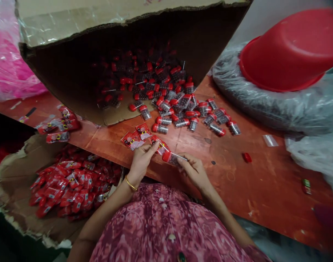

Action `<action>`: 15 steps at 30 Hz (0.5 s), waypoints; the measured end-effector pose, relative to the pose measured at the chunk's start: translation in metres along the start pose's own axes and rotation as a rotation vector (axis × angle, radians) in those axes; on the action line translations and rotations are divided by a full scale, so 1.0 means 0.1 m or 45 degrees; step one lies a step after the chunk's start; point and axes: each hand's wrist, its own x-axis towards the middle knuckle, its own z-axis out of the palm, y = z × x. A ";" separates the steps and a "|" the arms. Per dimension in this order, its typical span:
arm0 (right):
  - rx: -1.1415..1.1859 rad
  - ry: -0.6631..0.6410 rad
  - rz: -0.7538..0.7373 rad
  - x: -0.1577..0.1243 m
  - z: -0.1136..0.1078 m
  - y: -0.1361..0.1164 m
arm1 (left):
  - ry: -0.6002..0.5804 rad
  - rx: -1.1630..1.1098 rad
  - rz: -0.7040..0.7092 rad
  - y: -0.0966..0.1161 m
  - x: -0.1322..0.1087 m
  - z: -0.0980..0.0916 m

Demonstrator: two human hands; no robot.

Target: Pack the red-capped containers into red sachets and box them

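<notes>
My left hand pinches a small red printed packet between thumb and fingers. In my right hand is a small clear tube with a red cap, its cap end pointing left and close to the packet. A thin pale stick shows along the tube. Just beyond my left hand, two or so more red printed packets lie flat on the table. Past my hands, many red-capped tubes with dark contents spill out of a tipped cardboard box.
At lower left, an open carton holds a heap of red wrapped packs. Several wrapped packs sit near the table's left edge. A red tub rests upside down on a plastic-wrapped bundle. One loose red cap lies to the right.
</notes>
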 end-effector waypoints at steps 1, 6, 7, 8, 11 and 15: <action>0.016 0.025 0.020 0.00 0.01 0.01 | -0.013 0.020 0.015 -0.01 0.00 -0.01; 0.078 0.085 -0.058 -0.01 0.08 0.10 | -0.076 -0.022 -0.031 -0.07 0.04 0.01; 0.116 0.069 -0.057 -0.01 0.10 0.12 | -0.070 -0.039 -0.028 -0.07 0.04 0.03; 0.168 0.052 -0.043 -0.01 0.12 0.14 | -0.066 -0.062 -0.026 -0.08 0.04 0.05; 0.360 0.012 0.036 0.02 0.20 0.20 | -0.061 -0.157 -0.022 -0.11 0.02 0.11; 0.519 0.100 0.058 0.06 0.35 0.24 | -0.028 -0.255 0.005 -0.15 -0.03 0.18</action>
